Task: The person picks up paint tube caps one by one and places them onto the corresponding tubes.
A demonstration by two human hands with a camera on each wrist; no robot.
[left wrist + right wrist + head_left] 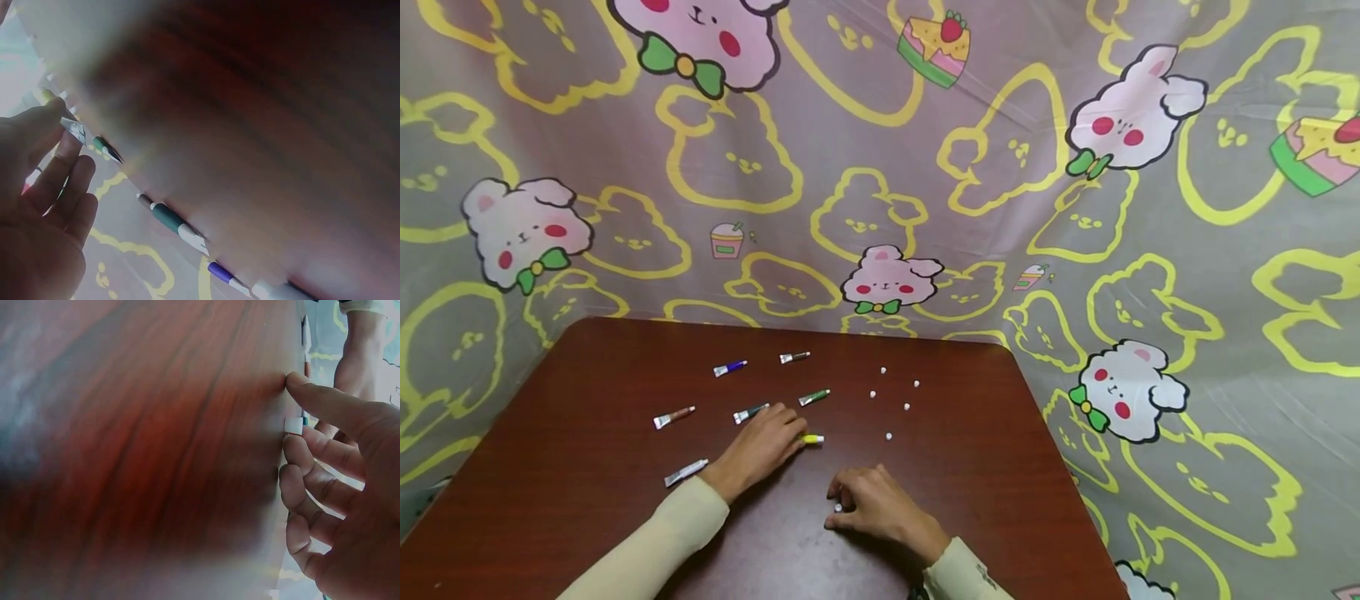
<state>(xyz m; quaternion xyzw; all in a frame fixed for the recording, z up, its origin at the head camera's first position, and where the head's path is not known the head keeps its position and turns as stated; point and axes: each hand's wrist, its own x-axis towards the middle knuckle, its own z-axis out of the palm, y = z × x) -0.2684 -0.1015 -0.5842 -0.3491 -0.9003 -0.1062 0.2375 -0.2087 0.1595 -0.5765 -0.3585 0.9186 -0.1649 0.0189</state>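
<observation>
On the brown table point(1015, 500), I have the left hand point(763, 443) pinching the yellow tube point(811, 439), tip toward the right edge, the right hand point(880, 505) loosely parted around a white cap point(838, 507).

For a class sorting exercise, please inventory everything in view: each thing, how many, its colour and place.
Slim blue silver-ended tube: 1, blue, far left
Slim dark-brown silver-ended tube: 1, dark brown, farthest back
Slim green silver-ended tube: 1, green, centre
Slim dark-teal silver-ended tube: 1, teal, left of green
Slim brown silver-ended tube: 1, brown, left
Slim whitish tube: 1, silvery white, near left
Slim yellow tube: 1, yellow, centre
Small round white caps: 6, white, five right of centre, one at right fingertips
Reddish-brown wood-grain table: 1, reddish brown, below
Printed cloth backdrop: 1, grey-yellow, behind
Long sleeves: 2, cream, forearms
Left hand: 1, bare, pinching yellow tube
Right hand: 1, bare, near front; grip unclear
</observation>
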